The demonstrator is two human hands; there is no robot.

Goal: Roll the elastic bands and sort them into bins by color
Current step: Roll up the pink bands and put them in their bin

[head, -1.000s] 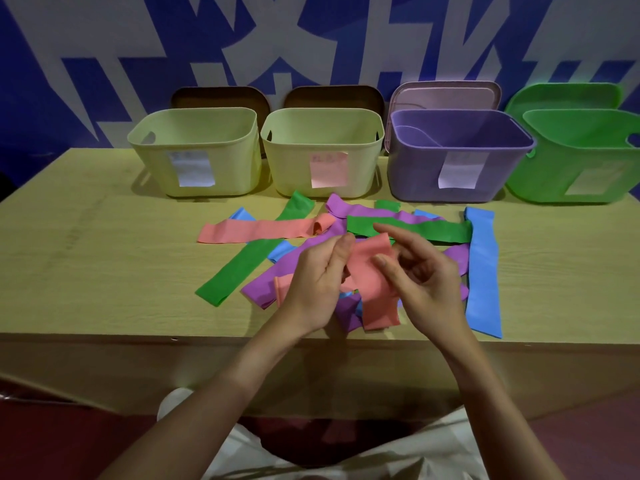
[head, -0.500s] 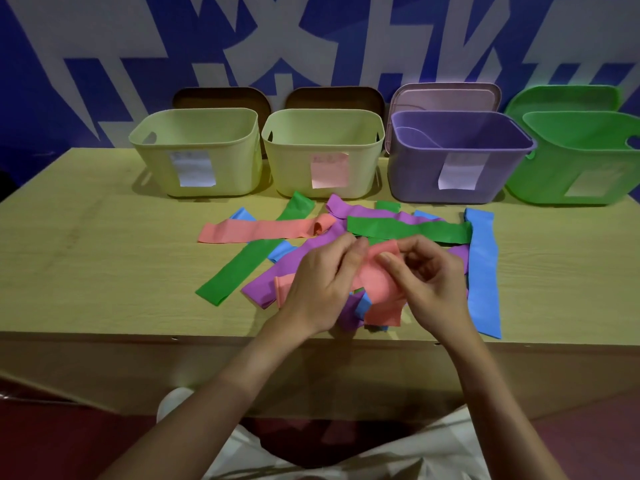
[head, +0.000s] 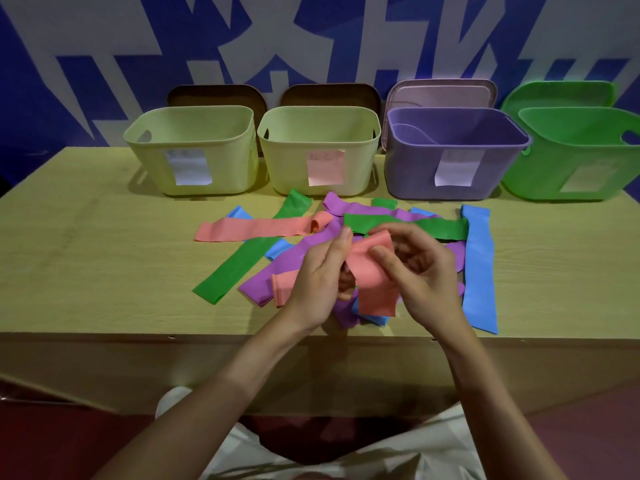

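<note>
Hands (head: 363,271) around coral band (head: 372,278)

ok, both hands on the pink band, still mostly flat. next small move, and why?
Probably start curling the top end over into a first tight turn. Both the left hand and right hand pinch the pink band near its upper edge, its lower part hangs flat and unrolled over the pile, and no roll shows yet. Binning in the pink-labelled bin comes after.

Both hands hold one salmon-pink elastic band (head: 372,271) above a pile of coloured bands: the left hand (head: 320,275) grips its left edge, the right hand (head: 420,271) pinches its upper end. Four plastic bins stand behind on the wooden worktop (head: 86,265).
</note>
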